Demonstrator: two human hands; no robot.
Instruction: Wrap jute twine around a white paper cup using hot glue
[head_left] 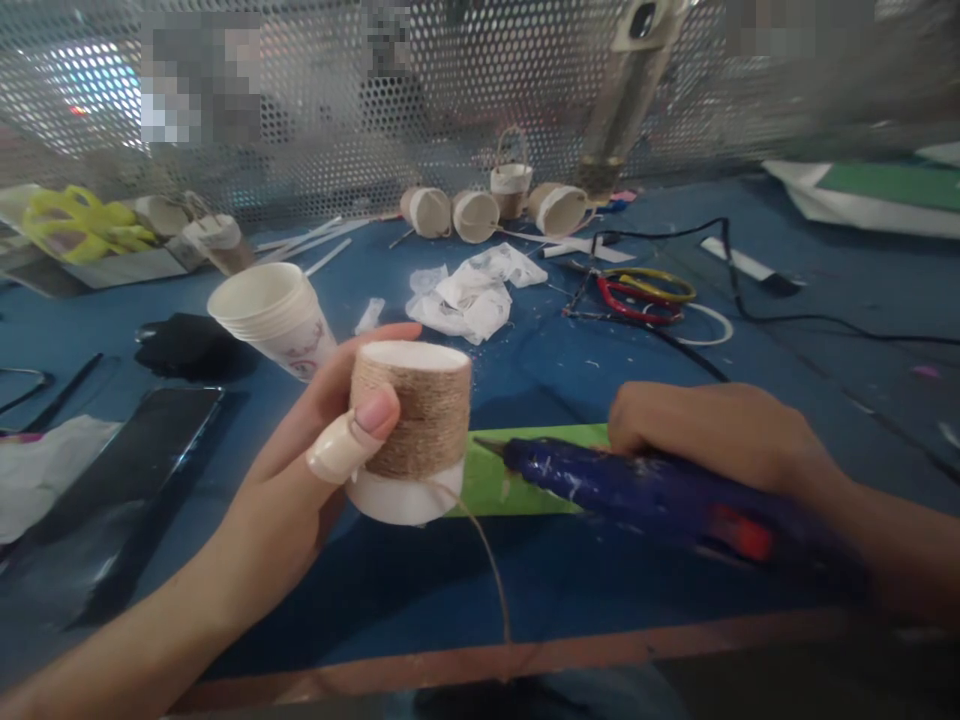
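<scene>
My left hand [300, 480] is closed around a white paper cup [409, 500], its thumb pressed on the near side. Brown twine [427, 420] is wound round most of the cup, leaving a white band bare at the lower end. A loose tail of twine [491, 550] hangs from there towards the table edge. In my right hand [712, 430] is a blue hot glue gun [615, 490] with a red part on its side. Its nozzle points left at the cup, a small gap apart. Under the nozzle lies a green strip [540, 500]. The thumb wears a pale bandage [334, 450].
Stacked paper cups [277, 315] lean at left, near a black phone-like slab [135, 480]. Crumpled white plastic [476, 290] lies mid-table. Several twine-wrapped cups [476, 215] stand along the perforated screen [465, 110]. Scissors [645, 295] and a black cable [731, 270] are at right.
</scene>
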